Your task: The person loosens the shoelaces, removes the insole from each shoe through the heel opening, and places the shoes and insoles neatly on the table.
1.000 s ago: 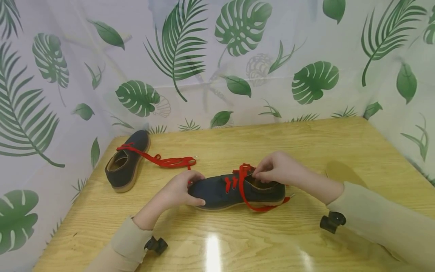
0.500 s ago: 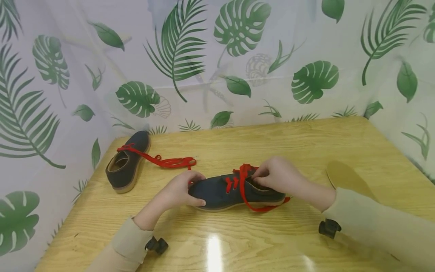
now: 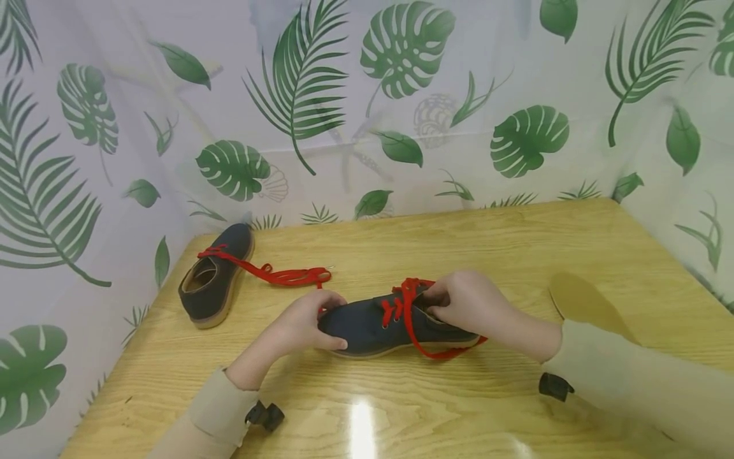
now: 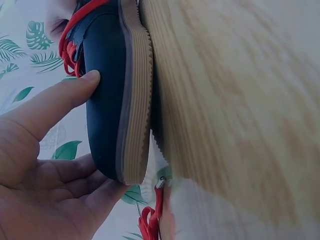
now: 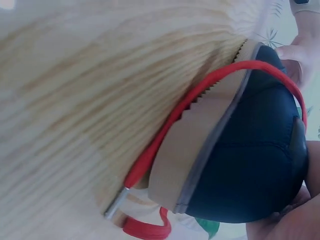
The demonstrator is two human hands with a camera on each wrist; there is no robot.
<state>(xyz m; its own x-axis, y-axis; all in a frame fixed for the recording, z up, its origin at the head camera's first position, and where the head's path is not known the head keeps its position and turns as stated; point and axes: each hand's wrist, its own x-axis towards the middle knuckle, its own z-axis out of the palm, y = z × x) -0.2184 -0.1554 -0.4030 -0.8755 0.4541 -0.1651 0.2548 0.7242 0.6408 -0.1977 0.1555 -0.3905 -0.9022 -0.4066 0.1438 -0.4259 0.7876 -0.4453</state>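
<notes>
A navy shoe (image 3: 358, 331) with red laces (image 3: 410, 312) lies sole-down on the table, toe to the left. My left hand (image 3: 298, 322) grips its toe, thumb on the near side and fingers round the far side; the left wrist view shows the thumb (image 4: 87, 82) pressed on the navy upper. My right hand (image 3: 473, 303) reaches into the shoe's opening from the heel end. Its thumb and forefinger are bent inside, near the tongue, and their tips are hidden. In the right wrist view, a loose lace end (image 5: 172, 115) hangs past the heel (image 5: 245, 175).
A second navy shoe (image 3: 201, 299) stands at the back left, its red laces (image 3: 287, 275) trailing across the table towards the middle. On the table (image 3: 459, 408) at the right lies a flat tan rounded shape (image 3: 590, 303), partly behind the right sleeve. A leaf-patterned cloth (image 3: 344, 95) hangs behind.
My right hand has moved slightly down and deeper into the shoe's opening, covering more of the heel. The left hand and both shoes stay about where they were.
</notes>
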